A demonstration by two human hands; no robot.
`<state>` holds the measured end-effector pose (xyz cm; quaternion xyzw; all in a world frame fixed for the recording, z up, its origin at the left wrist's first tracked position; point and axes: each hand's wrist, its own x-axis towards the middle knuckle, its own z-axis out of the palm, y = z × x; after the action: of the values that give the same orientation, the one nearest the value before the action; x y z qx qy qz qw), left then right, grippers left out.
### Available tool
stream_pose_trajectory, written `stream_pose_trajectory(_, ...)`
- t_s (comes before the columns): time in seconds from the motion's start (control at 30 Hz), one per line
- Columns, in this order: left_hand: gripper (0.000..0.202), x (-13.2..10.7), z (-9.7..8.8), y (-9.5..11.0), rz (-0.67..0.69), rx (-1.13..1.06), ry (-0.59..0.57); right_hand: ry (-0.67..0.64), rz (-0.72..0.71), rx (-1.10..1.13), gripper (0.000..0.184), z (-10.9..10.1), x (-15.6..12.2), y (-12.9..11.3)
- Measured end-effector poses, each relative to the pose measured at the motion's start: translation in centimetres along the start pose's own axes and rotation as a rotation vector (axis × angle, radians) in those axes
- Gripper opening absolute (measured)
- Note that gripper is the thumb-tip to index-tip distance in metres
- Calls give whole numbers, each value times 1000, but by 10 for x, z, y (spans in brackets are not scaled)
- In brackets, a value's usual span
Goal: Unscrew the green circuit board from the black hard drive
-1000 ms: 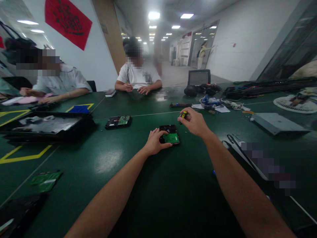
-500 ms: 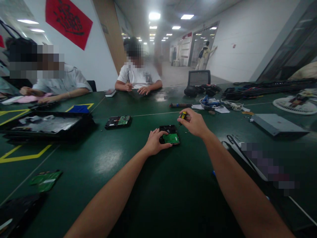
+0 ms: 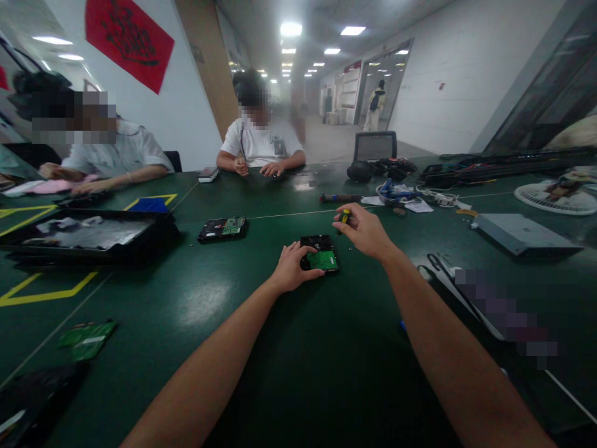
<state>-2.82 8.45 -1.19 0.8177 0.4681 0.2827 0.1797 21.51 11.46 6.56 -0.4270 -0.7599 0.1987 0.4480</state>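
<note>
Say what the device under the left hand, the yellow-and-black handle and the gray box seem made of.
Device: green part looks like circuit-board laminate, flat with a pale mark; dark casing could be metal or plastic.
Handle: probably plastic, judging by its bright coloring; gloss unclear.
Gray box: likely sheet metal, fairly matte, from its flat faces.

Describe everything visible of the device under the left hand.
The device, apparently a hard drive, is small, flat and boxy. Its casing is black; a green circuit board with a small pale mark fills much of its nearer part. It lies flat, board up, on the dark green table. The left hand grips its left portion, hiding some of it. Finer details are too small to tell.
</note>
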Motion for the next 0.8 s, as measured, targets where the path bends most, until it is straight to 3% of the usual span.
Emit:
stream_pose_trajectory(0.2, 59, 0, 0, 0, 2, 5, -4, 24, -13, -66, 40, 0, -1, -2)
stream_pose_trajectory(0.57, 59, 1, 1, 1, -11, 7, -11, 52, -74, -312, 33, 4, -1, -16)
stream_pose_trajectory(0.8, 59, 1, -1, 3, -22, 1, -11, 94, -95, -292, 38, 6, -1, -14)
